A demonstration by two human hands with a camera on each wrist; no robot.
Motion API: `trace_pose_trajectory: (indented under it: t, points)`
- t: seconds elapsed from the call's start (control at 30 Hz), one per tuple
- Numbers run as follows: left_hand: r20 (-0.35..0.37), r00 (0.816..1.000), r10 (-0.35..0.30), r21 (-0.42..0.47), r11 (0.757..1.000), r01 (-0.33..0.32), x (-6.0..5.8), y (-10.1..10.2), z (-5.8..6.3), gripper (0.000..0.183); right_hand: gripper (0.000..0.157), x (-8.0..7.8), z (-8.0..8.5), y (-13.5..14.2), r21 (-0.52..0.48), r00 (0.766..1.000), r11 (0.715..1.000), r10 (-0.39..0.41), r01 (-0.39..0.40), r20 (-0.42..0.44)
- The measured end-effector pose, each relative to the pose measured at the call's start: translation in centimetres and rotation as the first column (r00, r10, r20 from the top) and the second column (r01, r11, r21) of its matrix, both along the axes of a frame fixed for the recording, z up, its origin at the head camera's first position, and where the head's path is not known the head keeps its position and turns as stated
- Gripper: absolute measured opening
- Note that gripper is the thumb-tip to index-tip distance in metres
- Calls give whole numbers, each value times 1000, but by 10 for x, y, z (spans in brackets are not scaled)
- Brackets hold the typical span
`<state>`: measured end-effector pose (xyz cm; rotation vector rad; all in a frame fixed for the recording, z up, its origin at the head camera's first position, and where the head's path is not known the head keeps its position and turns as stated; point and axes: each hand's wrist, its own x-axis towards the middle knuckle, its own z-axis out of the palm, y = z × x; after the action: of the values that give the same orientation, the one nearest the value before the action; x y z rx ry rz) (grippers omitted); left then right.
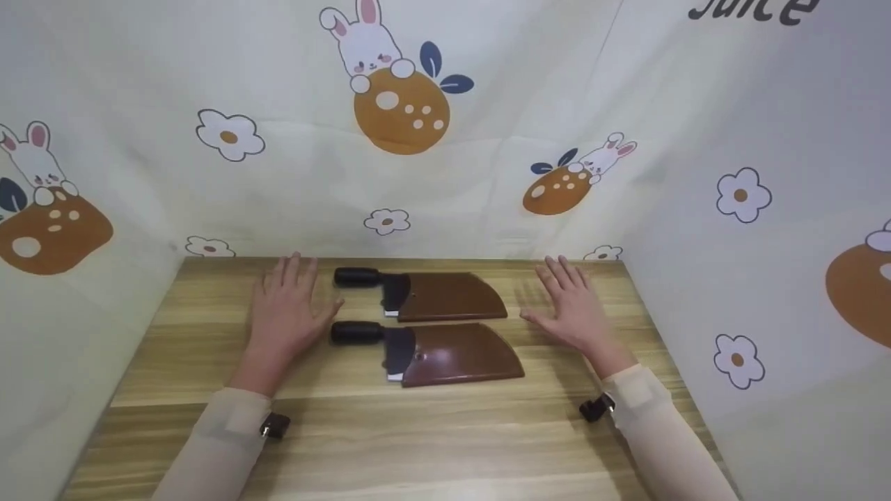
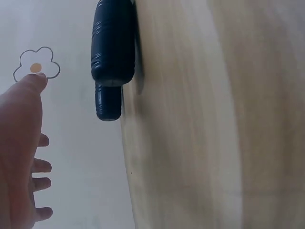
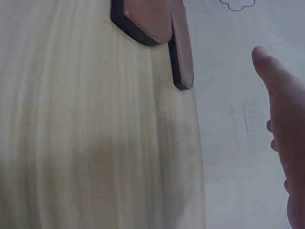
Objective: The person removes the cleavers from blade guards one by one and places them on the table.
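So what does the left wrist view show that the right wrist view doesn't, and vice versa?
Only left wrist: the nearer black cleaver handle, the farther black cleaver handle and the left hand, thumb and fingers in frame.
Only right wrist: end parts of the nearer brown sheath and the farther brown sheath, plus the right hand.
Both: wood-grain tabletop, pale backdrop and a flower print, cut off by the frame in right wrist.

near cleaver sheath (image 1: 466,355): glossy, leather-looking | far sheath (image 1: 452,296): leather-looking, duller | cleaver handles (image 2: 113,45): ridged, plastic to my eye | near blade (image 1: 395,377): bright metal | tabletop (image 1: 445,445): smooth woodgrain | backdrop (image 1: 299,195): matt, creased cloth
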<state>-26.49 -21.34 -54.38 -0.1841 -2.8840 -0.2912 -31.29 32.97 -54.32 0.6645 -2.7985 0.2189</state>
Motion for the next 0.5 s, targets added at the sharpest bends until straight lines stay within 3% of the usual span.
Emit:
trace_pose_trajectory:
  t: [0.27,0.5]
  points:
    - [-55,993,-109,-19,994,108,6,14,-5,90,103,17,-3,-16,-91,997,994,62,-58,46]
    - [-12,984,-180,57,982,180,12,28,-8,85,101,27,-8,-30,-197,986,972,148,-132,74]
